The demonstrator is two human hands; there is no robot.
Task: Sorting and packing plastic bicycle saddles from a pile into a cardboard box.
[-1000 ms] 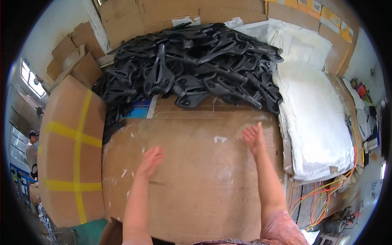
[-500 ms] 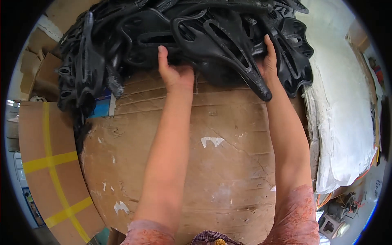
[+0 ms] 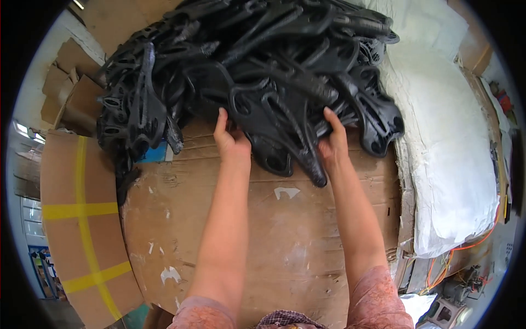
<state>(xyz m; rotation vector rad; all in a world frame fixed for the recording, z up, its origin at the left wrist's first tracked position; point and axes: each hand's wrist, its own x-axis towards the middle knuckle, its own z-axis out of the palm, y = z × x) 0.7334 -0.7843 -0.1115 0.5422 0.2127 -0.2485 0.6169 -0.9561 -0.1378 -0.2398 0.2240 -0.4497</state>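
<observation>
- Shells of black, slotted, saddle-shaped plastic are heaped at the far side of the worn brown cardboard surface; handling of the heap's near edge is judged to be the step in hand.
- One black shell with a long slot and narrow nose is placed foremost, between the hands, with its nose pointed toward the wearer.
- The left hand is set against the near edge, thumb raised; its fingers are hidden by shells, so whether they are closed cannot be told.
- The right hand is held beside that nose, thumb upright; its finger closure cannot be told either.
- For any move from here, support from both sides seems called for, since the shells are tangled and neighbours could be dragged along.
- No container is seen around the shells; inside the yellow-taped brown cardboard panel or box at left, nothing can be seen.
</observation>
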